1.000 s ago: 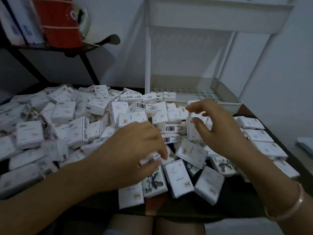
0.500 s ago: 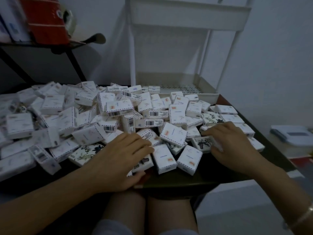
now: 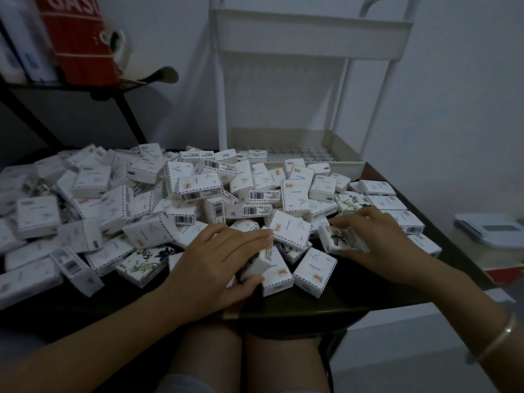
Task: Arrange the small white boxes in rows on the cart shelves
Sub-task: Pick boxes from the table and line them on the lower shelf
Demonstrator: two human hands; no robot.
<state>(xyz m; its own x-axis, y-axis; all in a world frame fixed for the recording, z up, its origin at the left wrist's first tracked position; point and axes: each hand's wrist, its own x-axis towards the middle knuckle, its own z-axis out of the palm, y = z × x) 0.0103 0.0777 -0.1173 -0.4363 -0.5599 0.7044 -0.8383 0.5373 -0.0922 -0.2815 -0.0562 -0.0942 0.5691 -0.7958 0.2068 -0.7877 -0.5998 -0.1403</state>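
You're at a dark table (image 3: pixel 326 304); everything here is keyed off it. Behind its left end: black metal rack (image 3: pixel 127 109) carrying a red pack (image 3: pixel 82 38) with white lettering, upright white items (image 3: pixel 22 52) beside it, and a curved beige piece (image 3: pixel 161 75) sticking off the shelf. Right of the table, lower: flat white-grey device (image 3: pixel 490 229). Under its near edge: bare knees (image 3: pixel 280 361).

"GAS" on red bag (image 3: pixel 76 38)

Dim home-like stockroom corner: dark table (image 3: pixel 326 304) heaped with small white boxes (image 3: pixel 198 188), white cart (image 3: pixel 309 32), black shelf (image 3: pixel 56 85).
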